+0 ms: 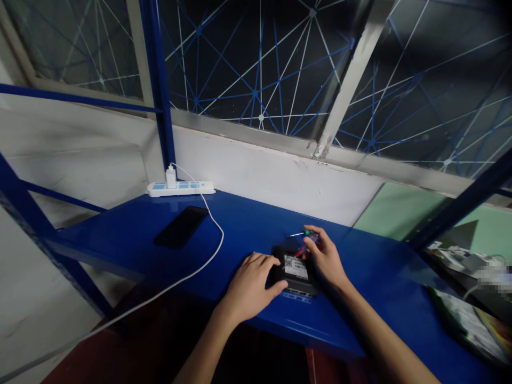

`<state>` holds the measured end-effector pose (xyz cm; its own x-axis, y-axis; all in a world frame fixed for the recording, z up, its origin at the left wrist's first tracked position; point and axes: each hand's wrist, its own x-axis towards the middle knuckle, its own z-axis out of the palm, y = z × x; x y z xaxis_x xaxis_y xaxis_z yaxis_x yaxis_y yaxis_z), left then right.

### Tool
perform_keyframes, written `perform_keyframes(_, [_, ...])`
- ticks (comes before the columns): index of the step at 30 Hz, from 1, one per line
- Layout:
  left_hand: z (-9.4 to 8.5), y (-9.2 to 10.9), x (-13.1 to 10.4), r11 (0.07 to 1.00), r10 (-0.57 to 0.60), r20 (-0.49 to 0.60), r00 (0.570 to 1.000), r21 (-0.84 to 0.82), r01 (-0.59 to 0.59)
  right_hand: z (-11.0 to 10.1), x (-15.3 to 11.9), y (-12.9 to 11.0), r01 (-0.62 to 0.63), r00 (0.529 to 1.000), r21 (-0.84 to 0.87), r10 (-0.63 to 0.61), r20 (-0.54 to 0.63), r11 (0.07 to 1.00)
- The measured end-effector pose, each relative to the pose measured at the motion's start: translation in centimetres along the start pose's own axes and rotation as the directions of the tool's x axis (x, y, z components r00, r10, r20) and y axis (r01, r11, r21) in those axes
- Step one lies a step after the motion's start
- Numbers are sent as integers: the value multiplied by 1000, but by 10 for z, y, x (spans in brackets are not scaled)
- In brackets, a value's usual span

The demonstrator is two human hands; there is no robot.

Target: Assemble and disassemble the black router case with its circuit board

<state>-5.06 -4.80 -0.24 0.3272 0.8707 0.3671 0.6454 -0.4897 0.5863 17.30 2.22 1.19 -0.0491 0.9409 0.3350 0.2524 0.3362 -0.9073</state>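
A small black box [295, 272] with a white label and a row of ports along its front edge lies on the blue table [240, 229]. My left hand [256, 285] rests against the left side of the box, thumb and fingers spread apart. Over the back right corner of the box, my right hand [323, 256] has its fingers closed round a screwdriver [303, 249] with a red end low by the label. A metal shaft with a green collar [306, 233] points left from the same fingers; whether it is a second screwdriver is hard to tell.
A black phone [181, 226] lies to the left. Behind it stands a white power strip [182, 188] with a charger [170, 176]; its white cable [219, 242] crosses the left side. A plastic packet [468, 320] lies at right. Blue posts [157, 85] flank the table.
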Motion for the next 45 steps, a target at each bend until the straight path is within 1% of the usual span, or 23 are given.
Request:
perform_keyframes(2, [0,0,0,1000,2,5,1000,-3,-2,-1,0,1,4,1000,1,-4,6,1000])
perform_keyframes(9, [-2,0,0,1000,-7,9,1000,0,7,-1,-1,-2,-11,998,147,1,70,989])
perform_keyframes(11, [-2,1,0,1000,-6,8,1000,1,6,0,0,-2,-25,998,163,15,60,986])
perform_keyframes(13, [-2,1,0,1000,1,15,1000,3,-2,0,1,-1,-32,999,177,32,0,984])
perform_keyframes(16, [-2,1,0,1000,11,28,1000,18,-11,-4,7,3,-1,989,146,22,-148,989])
perform_keyframes(19, [-2,0,0,999,6,49,999,36,-8,-14,13,9,47,964,36,-36,-263,998])
perform_keyframes(22, [-3,1,0,999,7,65,998,46,-10,-24,16,14,49,941,-97,-78,-328,994])
perform_keyframes(25, [-4,1,0,999,7,64,998,49,-10,-30,17,17,38,921,-227,-122,-369,973])
perform_keyframes(29, [-4,1,0,999,5,54,999,41,-7,-34,17,18,19,909,-348,-161,-385,937])
perform_keyframes(33, [-3,-1,0,999,9,45,999,32,-10,-36,18,21,24,903,-356,-173,-394,934])
perform_keyframes(36, [-3,-1,0,1000,7,49,999,23,-8,-35,18,20,23,914,-358,-165,-371,934])
perform_keyframes(42, [-3,0,0,1000,0,46,999,20,-1,-30,15,13,66,942,-259,-145,-301,964])
perform_keyframes(45, [-4,0,0,1000,-4,51,999,20,3,-31,16,12,82,940,-182,-137,-314,980])
